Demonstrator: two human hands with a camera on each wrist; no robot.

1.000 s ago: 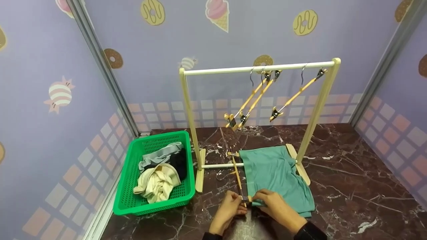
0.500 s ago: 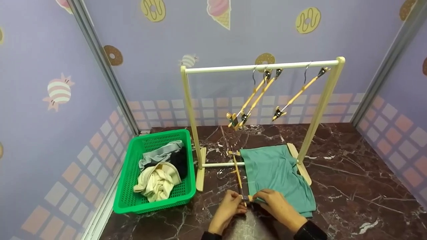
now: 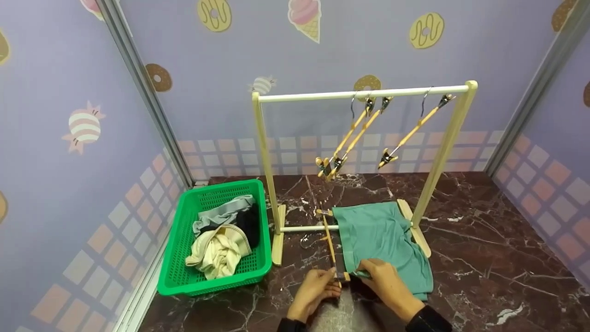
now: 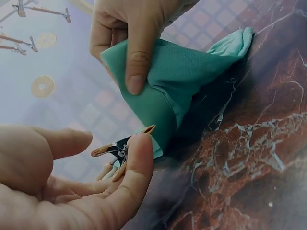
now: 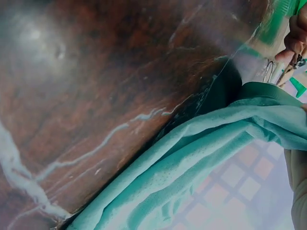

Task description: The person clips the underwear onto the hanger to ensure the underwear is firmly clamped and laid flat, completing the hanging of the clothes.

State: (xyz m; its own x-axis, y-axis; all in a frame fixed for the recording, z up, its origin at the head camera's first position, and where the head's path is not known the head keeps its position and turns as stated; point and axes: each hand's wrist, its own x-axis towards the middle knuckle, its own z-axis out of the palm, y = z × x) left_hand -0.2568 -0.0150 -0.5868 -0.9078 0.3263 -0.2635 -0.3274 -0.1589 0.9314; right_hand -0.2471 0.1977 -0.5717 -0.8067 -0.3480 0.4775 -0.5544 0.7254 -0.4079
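A pair of teal-green shorts [image 3: 378, 233] lies on the dark marbled table, waistband toward the left. Along that waistband is a wooden clip hanger [image 3: 328, 240], flat on the table with its hook pointing left. My left hand [image 3: 313, 291] holds the hanger's near clip [image 4: 121, 149] at its wooden handles. The right hand [image 3: 386, 282] pinches the near corner of the waistband, thumb on top, and holds it raised off the table beside that clip. In the right wrist view, the fabric [image 5: 192, 143] hangs in folds below the right hand, which shows only at the edge.
A wooden rack [image 3: 262, 161] stands behind the hands, with its low crossbar passing under the shorts. Several clip hangers [image 3: 405, 133] hang from its top rail [image 3: 313, 96]. To the left is a green basket [image 3: 166, 258] holding cream, grey and black clothes.
My right hand has drawn slightly away from the clip and lifted the shorts' near corner, so more fabric shows between its fingers. The left hand stays at the clip.
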